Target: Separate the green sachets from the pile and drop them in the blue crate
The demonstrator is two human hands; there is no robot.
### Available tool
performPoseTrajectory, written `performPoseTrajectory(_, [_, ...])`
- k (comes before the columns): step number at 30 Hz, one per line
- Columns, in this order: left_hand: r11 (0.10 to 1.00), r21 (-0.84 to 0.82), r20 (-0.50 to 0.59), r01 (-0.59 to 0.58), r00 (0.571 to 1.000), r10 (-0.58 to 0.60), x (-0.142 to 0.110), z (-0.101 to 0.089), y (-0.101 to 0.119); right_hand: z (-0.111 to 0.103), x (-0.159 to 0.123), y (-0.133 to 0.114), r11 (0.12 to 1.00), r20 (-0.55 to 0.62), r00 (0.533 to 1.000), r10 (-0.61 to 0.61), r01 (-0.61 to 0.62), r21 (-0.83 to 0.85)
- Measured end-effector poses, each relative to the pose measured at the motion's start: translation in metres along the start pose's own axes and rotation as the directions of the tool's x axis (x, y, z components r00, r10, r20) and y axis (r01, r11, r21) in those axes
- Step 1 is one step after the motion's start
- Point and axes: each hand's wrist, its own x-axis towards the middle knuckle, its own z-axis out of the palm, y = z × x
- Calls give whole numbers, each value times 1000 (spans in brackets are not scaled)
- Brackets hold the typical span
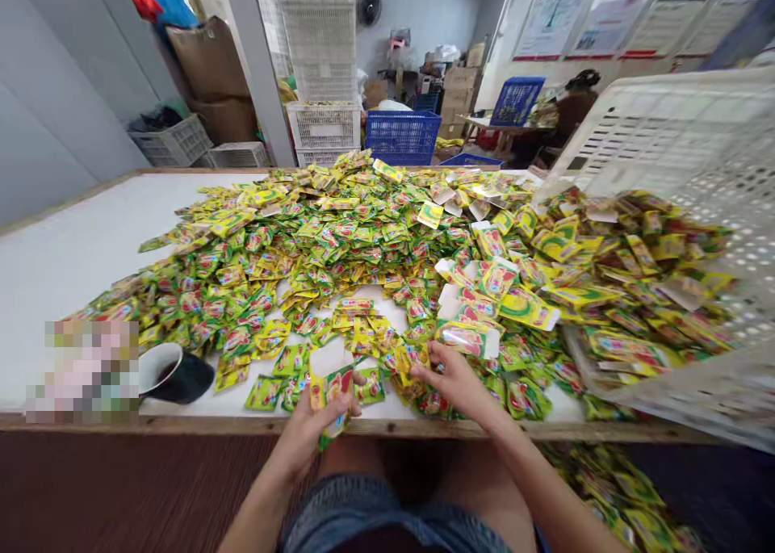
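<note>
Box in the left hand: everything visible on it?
The box looks like thin printed card, yellow and green with red artwork, lettering too small to read. A white flap stands raised at its far end; the contents cannot be made out. The left hand grips it at the table's front edge.

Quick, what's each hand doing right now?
Left hand: closed, holding a small printed box, white flap up.
Right hand: fingers partly curled at a yellow packet; whether gripping it, cannot be told.
</note>
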Motion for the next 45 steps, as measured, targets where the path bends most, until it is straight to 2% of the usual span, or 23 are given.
performPoseTrajectory(2, [996, -26, 14, 89, 996, -88, 4, 5, 1, -2, 5, -7, 991, 1, 999, -44, 44, 125])
performPoseTrajectory(5, [985, -31, 19, 171, 985, -171, 13, 12, -2, 1, 16, -19, 994, 38, 999, -28, 24, 107])
performPoseTrajectory(6, [982, -21, 13, 188, 982, -188, 16, 14, -4, 4, 20, -23, 999, 46, 999, 9, -11, 46])
performPoseTrajectory(7, [978, -17, 12, 209, 978, -209, 19, 16, -6, 8, 24, -27, 992, 66, 996, 68, -61, -108])
performPoseTrajectory(8, [973, -21, 14, 229, 973, -229, 22, 18, -8, 12, 28, -29, 946, 69, 989, 129, -102, -306])
performPoseTrajectory(11, [960, -59, 48, 274, 961, -271, 30, 21, -11, 25, 32, -32, 894, -6, 990, 138, -128, -430])
performPoseTrajectory(16, [950, -103, 81, 296, 954, -288, 33, 22, -11, 30, 25, -24, 937, -15, 991, 135, -133, -324])
performPoseTrajectory(17, [949, -107, 90, 295, 954, -286, 34, 22, -12, 30, 24, -22, 961, -19, 992, 126, -127, -245])
performPoseTrajectory(19, [954, -105, 124, 282, 955, -269, 33, 23, -16, 32, 21, -16, 997, -41, 997, 73, -71, 30])
performPoseTrajectory(21, [971, -89, 186, 223, 961, -204, 33, 23, -21, 35, 18, -13, 939, -58, 998, 4, 17, 343])
performPoseTrajectory(23, [991, -55, 252, 124, 962, -107, 33, 22, -25, 35, 14, -13, 859, -41, 999, -31, 48, 510])
performPoseTrajectory(25, [999, 30, 304, 36, 952, -44, 34, 19, -26, 30, 10, -18, 878, -17, 998, -59, 60, 476])
performPoseTrajectory(26, [996, 83, 331, 14, 943, -40, 34, 17, -26, 24, 8, -20, 928, 2, 996, -85, 79, 364])
performPoseTrajectory(27, [991, 136, 364, 4, 930, -53, 34, 15, -24, 18, 7, -23, 955, 42, 985, -165, 149, 256])
performPoseTrajectory(29, [982, 191, 436, 10, 895, -94, 34, 11, -19, 3, 6, -28, 973, 208, 953, -221, 199, 120])
performPoseTrajectory(30, [982, 189, 458, 12, 883, -99, 34, 11, -16, -4, 6, -30, 974, 243, 943, -225, 211, 84])
performPoseTrajectory(32, [990, 142, 457, 7, 887, -72, 33, 11, -12, -15, 8, -35, 974, 174, 960, -218, 205, 92])
performPoseTrajectory(34, [996, 86, 430, -8, 902, -30, 33, 16, -10, -19, 9, -44, 946, -12, 976, -218, 214, 245])
performPoseTrajectory(35, [998, 68, 421, -7, 907, -22, 33, 19, -11, -18, 10, -50, 898, -61, 975, -213, 220, 381])
performPoseTrajectory(37, [999, 53, 428, 5, 903, -28, 32, 26, -12, -12, 9, -62, 763, -63, 967, -247, 234, 602])
performPoseTrajectory(38, [998, 56, 439, 11, 898, -34, 32, 29, -12, -8, 8, -68, 779, -58, 962, -269, 252, 575])
performPoseTrajectory(41, [997, 75, 457, 23, 888, -55, 29, 37, -10, -1, 6, -78, 875, -92, 943, -321, 332, 351])
performPoseTrajectory(45, [993, 111, 469, 31, 880, -80, 25, 38, -5, -7, 5, -77, 893, -87, 918, -387, 397, 212])
